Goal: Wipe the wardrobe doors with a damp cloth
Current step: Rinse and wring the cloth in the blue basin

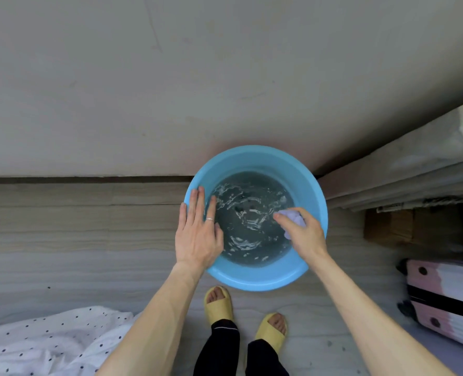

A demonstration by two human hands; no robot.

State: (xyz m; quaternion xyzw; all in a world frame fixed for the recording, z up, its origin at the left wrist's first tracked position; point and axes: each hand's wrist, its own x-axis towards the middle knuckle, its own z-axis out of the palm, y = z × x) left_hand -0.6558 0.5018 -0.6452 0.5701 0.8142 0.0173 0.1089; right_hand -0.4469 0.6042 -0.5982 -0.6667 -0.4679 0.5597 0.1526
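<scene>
A round blue basin [254, 164] of rippling water stands on the floor against the beige wardrobe door [170, 85]. My right hand [303, 234] grips a bunched pale lilac cloth [292, 217] over the basin's right side, just above the water. My left hand [197, 232] hovers flat over the basin's left rim, fingers straight, a ring on one finger, holding nothing.
A pink and white suitcase [447, 299] lies at the right, with a brown box [390, 226] behind it. White spotted bedding [43, 346] fills the lower left. My feet in yellow slippers [219, 302] stand on the wood-look floor [75, 240] just before the basin.
</scene>
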